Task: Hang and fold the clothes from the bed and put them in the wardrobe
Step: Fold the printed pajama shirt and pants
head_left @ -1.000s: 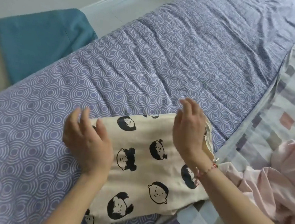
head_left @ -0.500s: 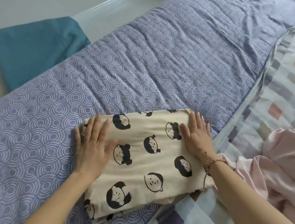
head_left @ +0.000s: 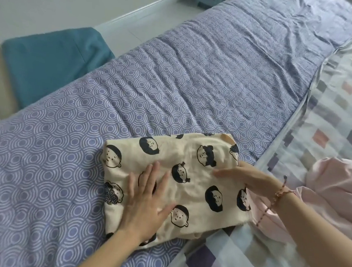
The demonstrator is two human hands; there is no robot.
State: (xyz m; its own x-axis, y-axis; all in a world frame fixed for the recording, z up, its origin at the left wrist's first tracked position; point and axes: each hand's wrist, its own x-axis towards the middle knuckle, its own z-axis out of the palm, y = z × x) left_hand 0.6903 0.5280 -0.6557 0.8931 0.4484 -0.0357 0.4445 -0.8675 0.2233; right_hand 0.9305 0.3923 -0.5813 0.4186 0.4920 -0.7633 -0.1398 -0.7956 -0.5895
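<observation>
A cream garment printed with black cartoon faces [head_left: 191, 162] lies folded into a rough rectangle on the purple patterned bed sheet [head_left: 175, 80]. My left hand [head_left: 146, 200] presses flat on its near left part, fingers straight and spread. At the garment's right edge is my right hand [head_left: 245, 178], thumb lying on top; its fingers are hidden behind or under the edge. A pink garment [head_left: 333, 188] lies crumpled to the right, on the checked quilt.
A checked pastel quilt [head_left: 331, 99] covers the right side of the bed. A teal cushion or folded cloth [head_left: 50, 60] sits on a beige seat beyond the bed's left edge. Pale floor and a white skirting board run at the top left.
Both hands came down onto the cream garment and smoothed it. My left hand slid toward its middle; my right hand moved from the top surface to the right edge.
</observation>
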